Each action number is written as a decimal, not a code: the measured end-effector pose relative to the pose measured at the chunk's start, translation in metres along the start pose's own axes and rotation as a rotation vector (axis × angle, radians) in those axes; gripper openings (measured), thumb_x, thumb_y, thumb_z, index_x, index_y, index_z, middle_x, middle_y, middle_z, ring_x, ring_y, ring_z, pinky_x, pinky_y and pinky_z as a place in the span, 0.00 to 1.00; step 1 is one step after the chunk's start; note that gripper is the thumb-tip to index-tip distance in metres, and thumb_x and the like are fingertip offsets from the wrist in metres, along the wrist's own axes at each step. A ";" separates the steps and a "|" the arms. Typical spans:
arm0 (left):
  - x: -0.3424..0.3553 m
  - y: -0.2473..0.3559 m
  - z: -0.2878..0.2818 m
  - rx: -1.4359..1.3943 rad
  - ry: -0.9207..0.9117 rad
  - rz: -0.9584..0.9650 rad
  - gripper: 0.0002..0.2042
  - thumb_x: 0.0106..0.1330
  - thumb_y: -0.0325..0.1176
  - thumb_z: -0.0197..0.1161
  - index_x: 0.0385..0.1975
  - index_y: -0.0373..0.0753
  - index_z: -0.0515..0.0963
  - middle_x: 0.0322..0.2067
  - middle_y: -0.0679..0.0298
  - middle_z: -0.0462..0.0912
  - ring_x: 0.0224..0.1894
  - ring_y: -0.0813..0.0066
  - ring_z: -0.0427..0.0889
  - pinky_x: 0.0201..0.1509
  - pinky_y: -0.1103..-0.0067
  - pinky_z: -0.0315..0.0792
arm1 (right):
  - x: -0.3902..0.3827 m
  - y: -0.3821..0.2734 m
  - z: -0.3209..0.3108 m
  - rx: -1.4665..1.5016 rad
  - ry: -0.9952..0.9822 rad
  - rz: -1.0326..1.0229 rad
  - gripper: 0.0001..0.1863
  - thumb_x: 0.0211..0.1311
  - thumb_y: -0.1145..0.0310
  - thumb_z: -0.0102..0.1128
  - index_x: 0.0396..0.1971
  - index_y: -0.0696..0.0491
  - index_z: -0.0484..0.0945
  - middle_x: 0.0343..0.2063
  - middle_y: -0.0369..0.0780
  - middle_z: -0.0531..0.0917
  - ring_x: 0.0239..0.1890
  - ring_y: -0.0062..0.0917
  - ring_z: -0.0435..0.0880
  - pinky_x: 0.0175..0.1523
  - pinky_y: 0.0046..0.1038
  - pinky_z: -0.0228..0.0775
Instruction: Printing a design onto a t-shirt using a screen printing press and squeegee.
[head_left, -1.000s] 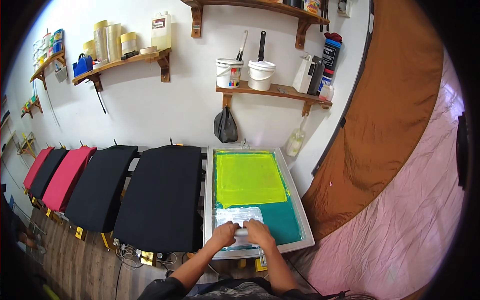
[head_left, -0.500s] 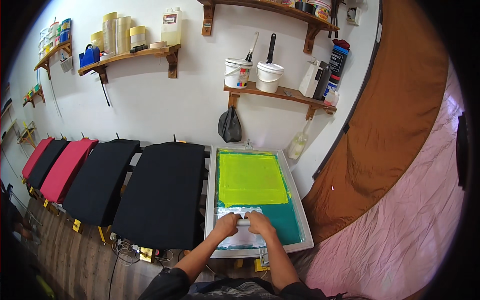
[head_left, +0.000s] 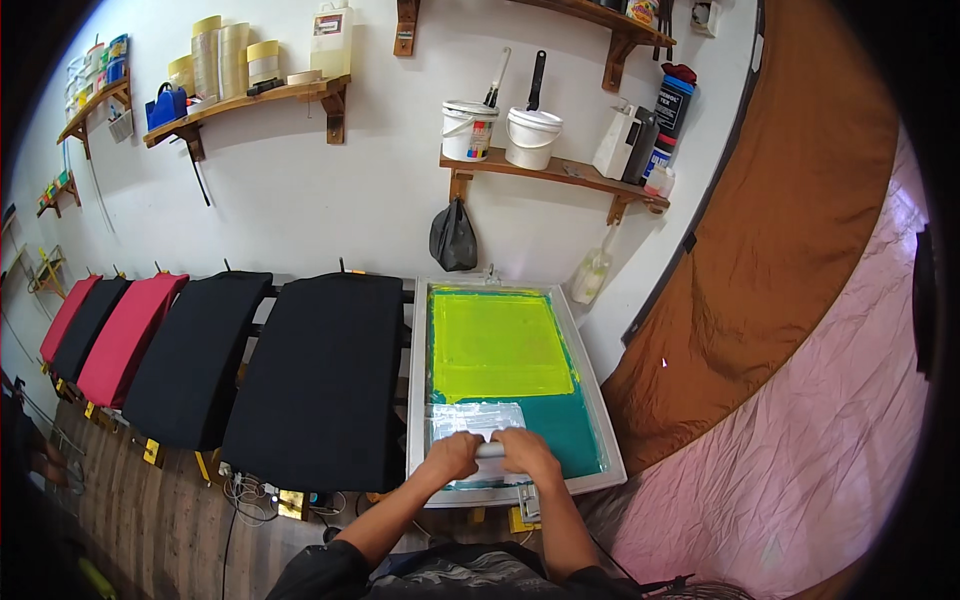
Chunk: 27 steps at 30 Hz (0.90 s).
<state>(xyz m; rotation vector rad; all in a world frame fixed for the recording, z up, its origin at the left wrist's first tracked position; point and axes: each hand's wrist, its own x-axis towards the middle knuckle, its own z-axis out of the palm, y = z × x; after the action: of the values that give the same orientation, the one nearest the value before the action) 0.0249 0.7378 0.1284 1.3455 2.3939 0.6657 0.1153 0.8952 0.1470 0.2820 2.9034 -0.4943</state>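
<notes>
My left hand [head_left: 454, 456] and my right hand [head_left: 526, 453] are closed side by side on the pale handle of a squeegee [head_left: 490, 450]. They are over the near part of a printing screen with a light grey frame [head_left: 597, 393]. Bright yellow-green ink [head_left: 500, 345] covers the far part of its mesh, bordered by a teal coating [head_left: 562, 437]. A whitish, shiny patch like tape [head_left: 470, 417] lies just beyond my hands. My hands hide the squeegee's ends, and its blade cannot be made out.
Left of the screen stands a black cloth-covered board [head_left: 315, 385], with several more black and red ones beyond. Shelves hold white buckets [head_left: 533, 138] and tape rolls [head_left: 234, 58]. Brown fabric [head_left: 780, 230] hangs at right. Cables [head_left: 250, 500] lie below the boards.
Both hands and the squeegee have come slightly nearer to me over the screen, showing more of the whitish patch. The whole view has shifted a little.
</notes>
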 end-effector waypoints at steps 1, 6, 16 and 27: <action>0.006 -0.003 0.000 -0.009 0.034 0.013 0.16 0.50 0.27 0.60 0.41 0.42 0.81 0.36 0.51 0.83 0.40 0.51 0.83 0.43 0.62 0.78 | 0.005 0.002 -0.001 -0.016 0.016 0.013 0.19 0.42 0.75 0.62 0.41 0.52 0.79 0.37 0.49 0.83 0.44 0.45 0.80 0.47 0.43 0.74; 0.011 -0.019 0.025 -0.025 0.219 0.050 0.18 0.50 0.21 0.59 0.42 0.40 0.80 0.37 0.51 0.81 0.39 0.49 0.82 0.42 0.63 0.77 | 0.011 -0.006 0.005 -0.043 0.068 0.068 0.22 0.44 0.80 0.61 0.44 0.51 0.76 0.42 0.45 0.79 0.48 0.43 0.78 0.48 0.41 0.73; -0.027 0.007 0.010 -0.058 0.069 0.056 0.16 0.50 0.24 0.60 0.40 0.41 0.79 0.33 0.52 0.81 0.36 0.51 0.83 0.41 0.62 0.77 | -0.028 -0.013 0.002 0.004 0.017 -0.015 0.19 0.45 0.80 0.58 0.42 0.52 0.76 0.39 0.46 0.78 0.45 0.45 0.78 0.47 0.43 0.72; -0.018 -0.009 0.034 -0.012 0.184 0.099 0.20 0.47 0.19 0.61 0.44 0.41 0.77 0.39 0.53 0.78 0.40 0.49 0.81 0.43 0.61 0.76 | -0.022 -0.013 0.024 -0.004 0.154 0.024 0.21 0.45 0.80 0.60 0.43 0.51 0.73 0.42 0.44 0.76 0.49 0.43 0.76 0.48 0.44 0.72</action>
<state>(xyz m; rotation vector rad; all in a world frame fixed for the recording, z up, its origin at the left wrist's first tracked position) 0.0435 0.7264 0.0956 1.4635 2.4715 0.8639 0.1371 0.8718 0.1333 0.3695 3.0456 -0.4833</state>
